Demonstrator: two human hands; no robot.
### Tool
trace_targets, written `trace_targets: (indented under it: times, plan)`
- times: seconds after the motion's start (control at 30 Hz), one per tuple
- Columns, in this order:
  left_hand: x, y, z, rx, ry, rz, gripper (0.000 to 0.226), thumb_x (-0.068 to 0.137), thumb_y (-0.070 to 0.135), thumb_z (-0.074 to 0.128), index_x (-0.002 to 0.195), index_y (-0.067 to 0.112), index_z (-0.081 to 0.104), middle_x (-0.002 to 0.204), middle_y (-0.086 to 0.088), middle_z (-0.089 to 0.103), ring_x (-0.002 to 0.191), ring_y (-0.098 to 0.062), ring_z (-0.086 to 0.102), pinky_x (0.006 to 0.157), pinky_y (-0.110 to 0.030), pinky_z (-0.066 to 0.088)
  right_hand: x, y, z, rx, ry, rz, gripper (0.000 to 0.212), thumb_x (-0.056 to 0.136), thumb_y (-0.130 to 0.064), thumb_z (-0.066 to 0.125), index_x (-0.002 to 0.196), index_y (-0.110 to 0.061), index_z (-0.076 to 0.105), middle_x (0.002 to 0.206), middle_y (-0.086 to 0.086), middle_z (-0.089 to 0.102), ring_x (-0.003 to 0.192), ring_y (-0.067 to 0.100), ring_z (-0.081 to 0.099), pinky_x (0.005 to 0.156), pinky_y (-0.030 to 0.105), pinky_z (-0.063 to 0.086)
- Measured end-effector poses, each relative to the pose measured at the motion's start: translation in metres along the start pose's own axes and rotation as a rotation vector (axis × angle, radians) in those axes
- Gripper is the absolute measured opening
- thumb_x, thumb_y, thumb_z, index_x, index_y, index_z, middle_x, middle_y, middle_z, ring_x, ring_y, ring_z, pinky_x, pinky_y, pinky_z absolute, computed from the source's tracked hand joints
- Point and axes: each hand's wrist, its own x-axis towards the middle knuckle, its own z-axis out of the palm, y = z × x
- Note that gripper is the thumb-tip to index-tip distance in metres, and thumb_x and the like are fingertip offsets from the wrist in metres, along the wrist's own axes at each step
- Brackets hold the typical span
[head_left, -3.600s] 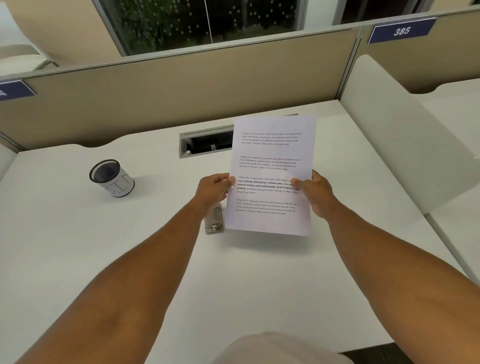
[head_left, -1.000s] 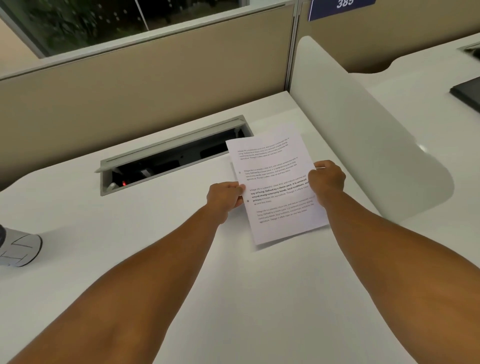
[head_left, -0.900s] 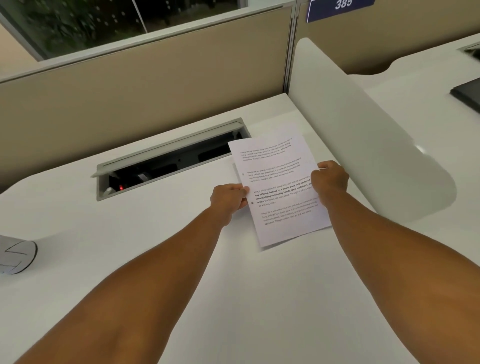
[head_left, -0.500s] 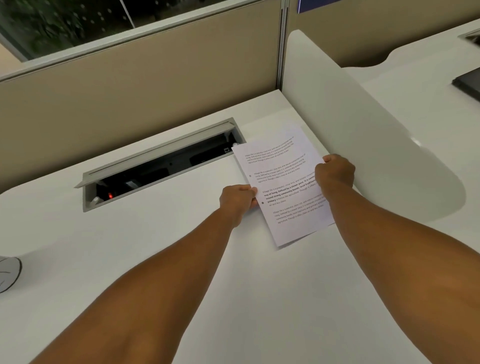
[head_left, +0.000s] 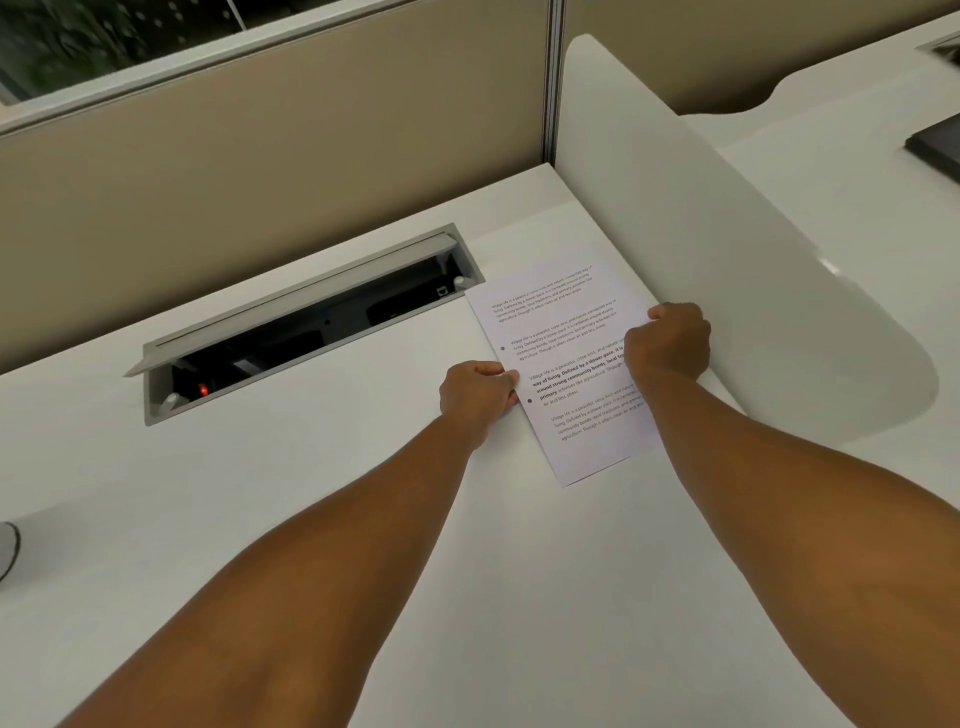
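A white printed sheet of paper (head_left: 563, 332) with several short paragraphs of text and two punched holes near its left edge sits low over the white desk (head_left: 311, 493), at the far right by the side divider. My left hand (head_left: 480, 397) pinches its left edge, thumb on top. My right hand (head_left: 670, 343) grips its right edge with curled fingers and covers part of the text. The sheet is turned slightly counter-clockwise, its lower corner close to the desk surface.
An open grey cable hatch (head_left: 301, 322) with a small red light inside lies left of the paper. A white curved side divider (head_left: 727, 249) stands right of it, a beige partition (head_left: 260, 156) behind. A mesh cup's edge (head_left: 8, 551) shows at far left.
Both hands have carried the paper to the right and down toward the desk beside the divider. The view has shifted right, so the cup and the stapler-like object have slid out of sight.
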Motion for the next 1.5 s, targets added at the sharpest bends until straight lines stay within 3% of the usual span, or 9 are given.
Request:
trace_targets:
  times: [0.4, 0.67, 0.7, 0.77, 0.83, 1.13, 1.23, 1.37, 1.5]
  plan:
    - [-0.003, 0.001, 0.001, 0.038, -0.005, 0.022, 0.014, 0.081, 0.015, 0.079, 0.089, 0.015, 0.067, 0.085, 0.000, 0.074, 0.068, -0.016, 0.075, 0.081, -0.035, 0.062, -0.027, -0.007, 0.014, -0.023, -0.085, -0.169, 0.033, 0.084, -0.003, 0.055, 0.114, -0.004, 0.066, 0.125, 0.008, 0.062, 0.115, 0.030, 0.056, 0.093, 0.036, 0.047]
    - [-0.001, 0.002, 0.004, 0.087, 0.043, 0.058, 0.016, 0.078, 0.018, 0.079, 0.089, 0.017, 0.067, 0.086, 0.003, 0.073, 0.063, -0.012, 0.075, 0.080, -0.034, 0.062, -0.029, -0.006, 0.015, -0.065, -0.091, -0.163, 0.019, 0.080, -0.003, 0.056, 0.092, -0.005, 0.070, 0.104, 0.011, 0.067, 0.097, 0.033, 0.063, 0.079, 0.035, 0.051]
    - [-0.001, 0.002, 0.004, 0.092, 0.050, 0.062, 0.016, 0.078, 0.019, 0.079, 0.088, 0.018, 0.067, 0.085, 0.004, 0.073, 0.063, -0.012, 0.075, 0.081, -0.034, 0.062, -0.029, -0.006, 0.015, -0.077, -0.099, -0.167, 0.012, 0.080, -0.003, 0.056, 0.080, -0.010, 0.066, 0.101, 0.011, 0.066, 0.095, 0.034, 0.063, 0.077, 0.034, 0.051]
    - [-0.001, 0.001, 0.004, 0.095, 0.055, 0.063, 0.016, 0.078, 0.019, 0.078, 0.089, 0.017, 0.067, 0.086, 0.003, 0.074, 0.064, -0.012, 0.075, 0.081, -0.034, 0.062, -0.028, -0.005, 0.016, -0.099, -0.099, -0.190, 0.030, 0.079, -0.004, 0.054, 0.060, -0.023, 0.040, 0.090, 0.010, 0.061, 0.093, 0.034, 0.062, 0.072, 0.031, 0.047]
    - [-0.002, 0.001, 0.004, 0.102, 0.059, 0.063, 0.016, 0.077, 0.020, 0.078, 0.088, 0.018, 0.067, 0.085, 0.004, 0.074, 0.065, -0.013, 0.075, 0.082, -0.034, 0.062, -0.028, -0.004, 0.015, -0.102, -0.094, -0.209, 0.040, 0.080, -0.004, 0.053, 0.058, -0.025, 0.028, 0.084, 0.008, 0.053, 0.092, 0.034, 0.062, 0.069, 0.030, 0.043]
    - [-0.014, 0.003, -0.006, 0.180, 0.089, 0.056, 0.016, 0.077, 0.027, 0.076, 0.089, 0.023, 0.068, 0.084, 0.002, 0.076, 0.087, -0.022, 0.075, 0.086, -0.034, 0.059, -0.040, -0.012, 0.016, -0.066, -0.101, -0.232, 0.018, 0.085, -0.006, 0.054, 0.096, -0.006, 0.069, 0.112, 0.011, 0.066, 0.105, 0.030, 0.059, 0.082, 0.034, 0.049]
    - [-0.021, 0.003, -0.015, 0.180, 0.105, 0.066, 0.010, 0.077, 0.027, 0.075, 0.084, 0.022, 0.069, 0.077, 0.006, 0.073, 0.084, -0.021, 0.075, 0.083, -0.031, 0.059, -0.052, -0.017, 0.017, -0.079, -0.134, -0.245, 0.028, 0.089, -0.011, 0.055, 0.114, -0.008, 0.067, 0.121, 0.009, 0.063, 0.110, 0.026, 0.058, 0.086, 0.033, 0.048]
    - [-0.029, 0.001, -0.030, 0.191, 0.110, 0.088, 0.018, 0.080, 0.030, 0.075, 0.096, 0.023, 0.070, 0.088, 0.004, 0.074, 0.086, -0.017, 0.074, 0.086, -0.031, 0.058, -0.072, -0.023, 0.018, -0.082, -0.164, -0.308, 0.025, 0.090, -0.014, 0.056, 0.111, -0.010, 0.068, 0.122, 0.006, 0.064, 0.111, 0.022, 0.057, 0.081, 0.030, 0.046]
    - [-0.041, -0.003, -0.048, 0.231, 0.123, 0.119, 0.019, 0.080, 0.035, 0.074, 0.097, 0.026, 0.071, 0.100, 0.005, 0.073, 0.090, -0.017, 0.071, 0.084, -0.030, 0.058, -0.099, -0.028, 0.019, -0.082, -0.189, -0.415, 0.028, 0.090, -0.017, 0.060, 0.115, -0.009, 0.068, 0.126, 0.004, 0.065, 0.119, 0.021, 0.055, 0.091, 0.032, 0.048]
